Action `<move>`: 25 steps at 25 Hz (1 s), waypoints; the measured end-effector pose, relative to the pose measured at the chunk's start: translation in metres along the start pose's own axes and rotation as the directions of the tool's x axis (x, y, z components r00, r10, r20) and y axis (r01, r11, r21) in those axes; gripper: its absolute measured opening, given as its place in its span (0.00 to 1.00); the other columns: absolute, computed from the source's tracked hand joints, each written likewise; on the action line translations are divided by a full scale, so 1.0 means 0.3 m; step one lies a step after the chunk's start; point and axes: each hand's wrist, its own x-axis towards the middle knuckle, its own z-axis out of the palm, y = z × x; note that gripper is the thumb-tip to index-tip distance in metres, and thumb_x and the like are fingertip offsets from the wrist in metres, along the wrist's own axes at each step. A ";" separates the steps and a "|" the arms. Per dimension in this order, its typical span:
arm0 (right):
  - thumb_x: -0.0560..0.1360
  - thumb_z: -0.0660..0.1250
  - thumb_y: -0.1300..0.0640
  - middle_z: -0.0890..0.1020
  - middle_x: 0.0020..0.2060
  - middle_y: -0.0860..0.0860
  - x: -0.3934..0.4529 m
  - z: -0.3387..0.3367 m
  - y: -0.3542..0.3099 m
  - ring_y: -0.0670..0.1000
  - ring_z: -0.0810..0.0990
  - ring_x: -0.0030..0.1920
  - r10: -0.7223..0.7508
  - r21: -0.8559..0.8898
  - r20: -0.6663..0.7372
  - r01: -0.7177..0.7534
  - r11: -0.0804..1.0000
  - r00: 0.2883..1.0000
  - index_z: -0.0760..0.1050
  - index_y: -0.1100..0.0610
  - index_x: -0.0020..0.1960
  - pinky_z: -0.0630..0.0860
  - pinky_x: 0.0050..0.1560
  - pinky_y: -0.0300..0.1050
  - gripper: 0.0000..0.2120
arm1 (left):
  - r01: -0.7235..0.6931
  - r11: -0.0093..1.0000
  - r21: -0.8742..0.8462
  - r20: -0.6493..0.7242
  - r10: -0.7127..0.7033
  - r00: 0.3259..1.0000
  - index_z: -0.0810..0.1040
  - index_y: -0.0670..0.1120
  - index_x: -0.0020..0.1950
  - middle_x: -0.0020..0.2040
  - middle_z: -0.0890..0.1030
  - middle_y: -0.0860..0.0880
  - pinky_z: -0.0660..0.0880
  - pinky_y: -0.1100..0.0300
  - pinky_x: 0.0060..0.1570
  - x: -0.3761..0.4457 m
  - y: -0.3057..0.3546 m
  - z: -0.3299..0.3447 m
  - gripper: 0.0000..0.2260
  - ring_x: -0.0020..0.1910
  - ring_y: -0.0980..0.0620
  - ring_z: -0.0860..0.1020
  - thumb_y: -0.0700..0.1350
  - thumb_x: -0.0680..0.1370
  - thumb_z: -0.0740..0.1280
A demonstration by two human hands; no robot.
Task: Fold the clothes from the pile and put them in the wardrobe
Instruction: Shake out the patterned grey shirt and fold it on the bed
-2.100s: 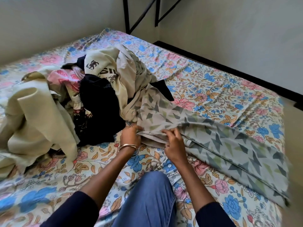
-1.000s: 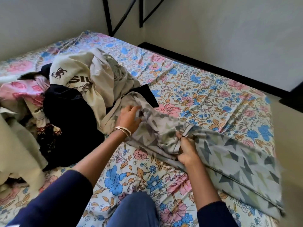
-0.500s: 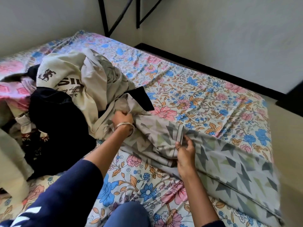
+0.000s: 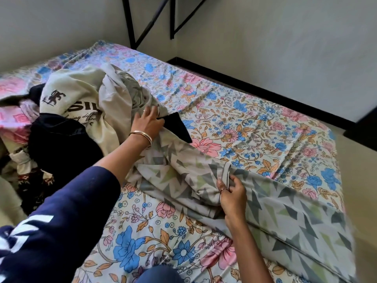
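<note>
Across the middle of the frame, on the bed (image 4: 255, 127), lies the patterned cloth (image 4: 275, 211), its far end under the pile (image 4: 81, 111). My right hand (image 4: 232, 196) pinches a fold; my left hand (image 4: 148, 123) presses flat, fingers released. I judge it needs pulling free next, then folding.

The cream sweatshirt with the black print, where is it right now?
In the head view the cream sweatshirt lies crumpled on top of the clothes pile at the left of the bed, just left of the left hand.
</note>
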 end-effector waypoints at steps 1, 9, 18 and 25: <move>0.77 0.69 0.55 0.83 0.53 0.54 -0.005 -0.005 -0.001 0.52 0.82 0.48 -0.034 -0.040 -0.044 0.033 0.999 0.998 0.73 0.51 0.65 0.77 0.44 0.45 0.18 | 0.052 0.999 -0.007 -0.004 -0.052 0.999 0.75 0.51 0.64 0.73 0.59 0.43 0.59 0.43 0.68 0.007 -0.009 -0.010 0.14 0.74 0.41 0.55 0.45 0.81 0.57; 0.80 0.57 0.50 0.72 0.67 0.61 -0.082 0.070 -0.058 0.61 0.69 0.68 -0.606 -0.568 0.012 0.504 0.651 0.796 0.72 0.60 0.67 0.65 0.69 0.64 0.20 | -0.423 0.865 -0.270 -0.337 0.327 0.883 0.80 0.44 0.57 0.55 0.78 0.42 0.78 0.46 0.49 -0.177 0.236 -0.011 0.10 0.51 0.43 0.77 0.42 0.77 0.64; 0.72 0.24 0.31 0.30 0.75 0.51 -0.162 0.009 0.092 0.55 0.29 0.76 -0.259 -0.689 0.629 0.680 0.250 0.733 0.31 0.49 0.77 0.30 0.74 0.55 0.38 | -0.084 0.943 -0.323 0.313 0.190 0.931 0.34 0.75 0.69 0.75 0.29 0.52 0.33 0.31 0.67 -0.394 0.308 0.169 0.27 0.73 0.46 0.27 0.73 0.73 0.42; 0.82 0.56 0.49 0.76 0.66 0.52 -0.152 -0.017 -0.096 0.54 0.72 0.67 -0.464 -0.567 0.437 0.636 0.524 0.771 0.72 0.56 0.68 0.59 0.73 0.57 0.18 | -0.074 0.948 -0.311 0.400 0.201 0.894 0.33 0.71 0.71 0.77 0.33 0.53 0.34 0.29 0.66 -0.375 0.302 0.145 0.31 0.75 0.47 0.31 0.74 0.73 0.44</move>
